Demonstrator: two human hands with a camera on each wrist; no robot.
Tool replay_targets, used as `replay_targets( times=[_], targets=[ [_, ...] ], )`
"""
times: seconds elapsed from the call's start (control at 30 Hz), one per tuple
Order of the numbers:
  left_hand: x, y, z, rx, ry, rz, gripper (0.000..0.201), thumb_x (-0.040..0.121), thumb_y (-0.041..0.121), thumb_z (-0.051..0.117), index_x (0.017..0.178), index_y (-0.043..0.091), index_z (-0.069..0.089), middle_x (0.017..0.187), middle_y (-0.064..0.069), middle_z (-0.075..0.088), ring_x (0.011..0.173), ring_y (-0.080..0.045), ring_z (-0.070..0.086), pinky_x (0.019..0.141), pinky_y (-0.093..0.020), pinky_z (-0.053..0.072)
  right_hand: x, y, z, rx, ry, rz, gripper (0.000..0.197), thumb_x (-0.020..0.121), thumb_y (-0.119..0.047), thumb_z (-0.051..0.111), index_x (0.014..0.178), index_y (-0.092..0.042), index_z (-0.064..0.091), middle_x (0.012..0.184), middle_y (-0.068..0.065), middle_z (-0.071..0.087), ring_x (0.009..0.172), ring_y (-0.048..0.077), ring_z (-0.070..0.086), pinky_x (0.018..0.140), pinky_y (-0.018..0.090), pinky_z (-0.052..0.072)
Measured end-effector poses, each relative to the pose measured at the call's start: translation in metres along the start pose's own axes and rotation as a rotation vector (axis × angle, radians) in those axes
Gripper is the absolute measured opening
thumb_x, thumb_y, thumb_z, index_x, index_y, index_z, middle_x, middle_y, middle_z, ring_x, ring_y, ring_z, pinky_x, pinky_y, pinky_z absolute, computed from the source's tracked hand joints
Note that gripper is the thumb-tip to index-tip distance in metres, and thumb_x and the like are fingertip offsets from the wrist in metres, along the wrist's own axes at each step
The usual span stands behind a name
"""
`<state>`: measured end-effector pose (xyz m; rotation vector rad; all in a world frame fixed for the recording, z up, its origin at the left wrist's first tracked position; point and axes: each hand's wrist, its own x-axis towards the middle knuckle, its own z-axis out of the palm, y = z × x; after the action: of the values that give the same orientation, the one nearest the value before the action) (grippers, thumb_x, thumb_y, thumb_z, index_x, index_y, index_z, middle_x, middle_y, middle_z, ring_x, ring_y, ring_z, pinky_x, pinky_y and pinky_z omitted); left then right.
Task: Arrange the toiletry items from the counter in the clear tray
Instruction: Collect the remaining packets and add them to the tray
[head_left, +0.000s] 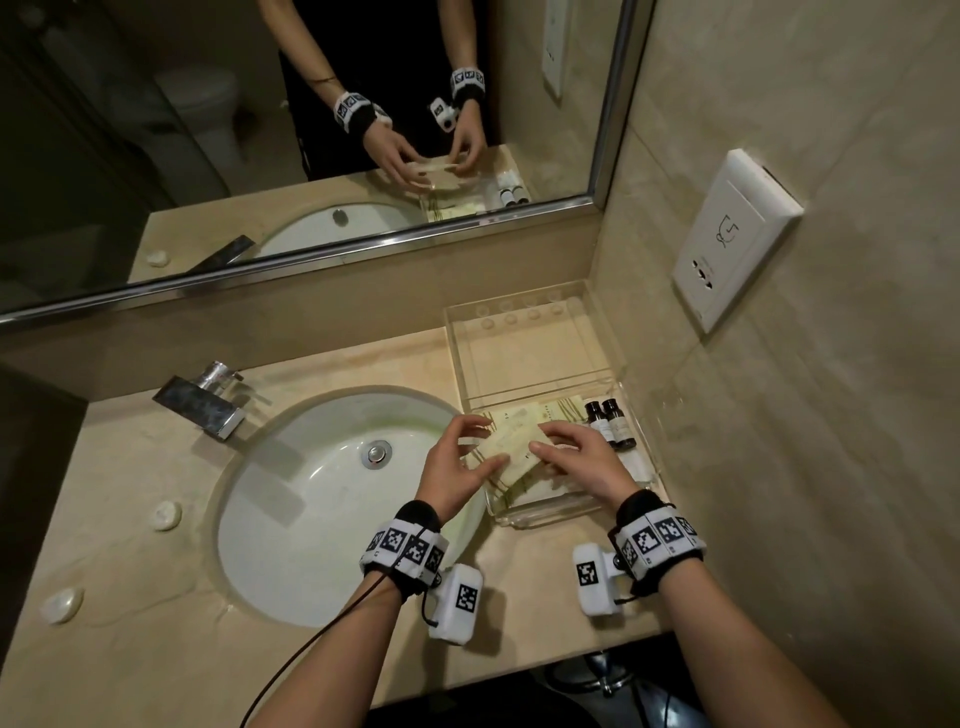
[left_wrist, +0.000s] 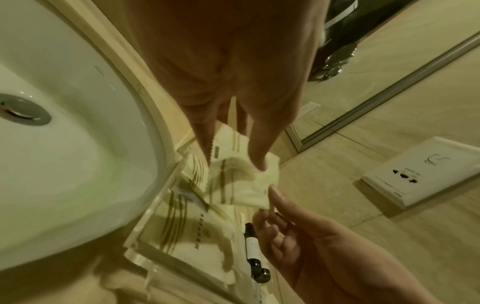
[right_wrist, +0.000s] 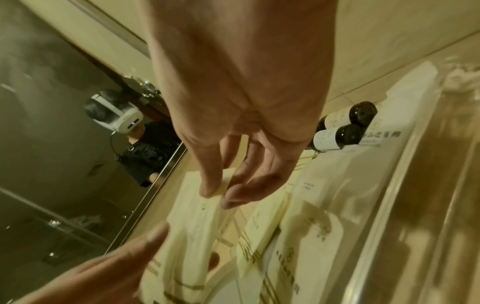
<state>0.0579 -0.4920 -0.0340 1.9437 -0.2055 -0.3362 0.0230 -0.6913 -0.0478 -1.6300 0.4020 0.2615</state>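
Observation:
A clear tray (head_left: 524, 317) stands on the counter right of the sink. Two dark bottles (head_left: 609, 422) lie side by side along its right side, and several cream packets (head_left: 550, 413) lie flat in its near half. Both hands hold one cream striped packet (head_left: 511, 442) just above those. My left hand (head_left: 491, 441) pinches its left end between thumb and finger. My right hand (head_left: 540, 439) pinches its right end. The left wrist view shows my left hand (left_wrist: 235, 162) on the packet (left_wrist: 244, 185). The right wrist view shows my right hand (right_wrist: 218, 195) pinching the packet (right_wrist: 192, 226), with the bottles (right_wrist: 335, 133) beyond.
The white basin (head_left: 311, 493) fills the counter's middle, with a chrome faucet (head_left: 208, 405) at its back left. Two small white round items (head_left: 165, 515) (head_left: 62, 605) lie on the counter's left. A mirror runs along the back wall. A socket plate (head_left: 732, 239) hangs on the right wall.

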Motion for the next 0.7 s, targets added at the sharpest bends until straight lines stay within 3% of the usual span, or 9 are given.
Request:
replay_targets(
  times=[0.1, 0.2, 0.27, 0.33, 0.4, 0.5, 0.57, 0.63, 0.7],
  targets=[
    [0.001, 0.006, 0.006, -0.203, -0.039, -0.274, 0.039, 0.092, 0.043, 0.055, 0.115, 0.012, 0.055, 0.112, -0.014, 0.065, 0.092, -0.024, 0.066, 0.078, -0.039, 0.059, -0.004, -0.003, -0.009, 0.05, -0.024, -0.082, 0.022, 0.088, -0.013, 0.069, 0.11, -0.015, 0.068, 0.115, 0.006, 0.068, 0.102, 0.021, 0.069, 0.083, 0.033, 0.059],
    [0.003, 0.009, 0.007, -0.331, -0.117, -0.432, 0.051, 0.095, 0.052, 0.041, 0.117, 0.009, 0.056, 0.101, -0.013, 0.066, 0.086, -0.025, 0.065, 0.073, -0.036, 0.056, -0.006, -0.005, -0.015, 0.03, -0.024, -0.131, 0.02, 0.09, -0.001, 0.061, 0.095, -0.017, 0.073, 0.116, -0.001, 0.069, 0.113, 0.017, 0.064, 0.094, 0.035, 0.055],
    [0.003, 0.005, 0.006, -0.332, -0.155, -0.394, 0.038, 0.094, 0.036, 0.055, 0.118, 0.007, 0.058, 0.095, -0.011, 0.065, 0.086, -0.023, 0.062, 0.078, -0.035, 0.054, -0.005, -0.004, -0.018, -0.001, -0.022, -0.136, 0.026, 0.09, 0.0, 0.058, 0.086, -0.019, 0.074, 0.116, -0.005, 0.07, 0.116, 0.016, 0.062, 0.097, 0.037, 0.053],
    [0.004, 0.0, 0.005, -0.35, -0.182, -0.353, 0.03, 0.087, 0.017, 0.067, 0.115, 0.006, 0.062, 0.093, -0.019, 0.064, 0.088, -0.027, 0.061, 0.084, -0.04, 0.052, -0.006, -0.005, -0.02, 0.017, -0.035, -0.124, 0.027, 0.091, -0.001, 0.058, 0.083, -0.019, 0.075, 0.115, -0.004, 0.07, 0.115, 0.018, 0.063, 0.094, 0.039, 0.055],
    [0.005, 0.0, 0.004, -0.364, -0.196, -0.342, 0.03, 0.084, 0.011, 0.07, 0.112, 0.004, 0.065, 0.105, -0.026, 0.065, 0.093, -0.028, 0.062, 0.088, -0.043, 0.052, -0.008, -0.007, -0.022, 0.006, -0.029, -0.119, 0.028, 0.093, -0.001, 0.055, 0.087, -0.019, 0.076, 0.11, -0.003, 0.072, 0.11, 0.016, 0.066, 0.089, 0.036, 0.056],
    [0.006, 0.003, 0.007, -0.32, -0.138, -0.31, 0.027, 0.083, 0.008, 0.071, 0.109, 0.001, 0.066, 0.109, -0.014, 0.065, 0.087, -0.017, 0.064, 0.071, -0.023, 0.056, -0.013, -0.011, -0.021, 0.102, 0.024, -0.07, 0.023, 0.098, -0.006, 0.051, 0.104, -0.013, 0.072, 0.102, 0.001, 0.072, 0.084, 0.005, 0.07, 0.065, 0.018, 0.054],
    [0.008, 0.002, 0.009, -0.289, -0.099, -0.305, 0.025, 0.082, 0.008, 0.071, 0.106, 0.002, 0.066, 0.105, -0.008, 0.064, 0.079, -0.012, 0.063, 0.062, -0.016, 0.052, -0.014, -0.01, -0.02, 0.153, 0.024, -0.024, 0.02, 0.097, -0.018, 0.056, 0.115, -0.016, 0.065, 0.099, 0.005, 0.073, 0.08, 0.008, 0.071, 0.06, 0.019, 0.053],
    [0.01, -0.001, 0.012, -0.242, -0.085, -0.308, 0.023, 0.08, 0.009, 0.074, 0.102, 0.005, 0.067, 0.104, -0.009, 0.064, 0.078, -0.015, 0.063, 0.065, -0.022, 0.055, -0.01, -0.003, -0.021, -0.009, 0.038, 0.01, 0.026, 0.088, -0.025, 0.07, 0.114, -0.021, 0.065, 0.095, 0.003, 0.072, 0.083, 0.014, 0.069, 0.065, 0.023, 0.052],
    [0.009, -0.004, 0.016, -0.113, -0.057, -0.285, 0.022, 0.077, 0.011, 0.077, 0.097, 0.01, 0.068, 0.101, -0.008, 0.064, 0.08, -0.021, 0.063, 0.073, -0.033, 0.058, -0.003, 0.005, -0.02, -0.185, 0.101, 0.058, 0.026, 0.082, -0.021, 0.076, 0.105, -0.02, 0.065, 0.086, -0.001, 0.067, 0.081, 0.014, 0.065, 0.064, 0.021, 0.048]
  ],
)
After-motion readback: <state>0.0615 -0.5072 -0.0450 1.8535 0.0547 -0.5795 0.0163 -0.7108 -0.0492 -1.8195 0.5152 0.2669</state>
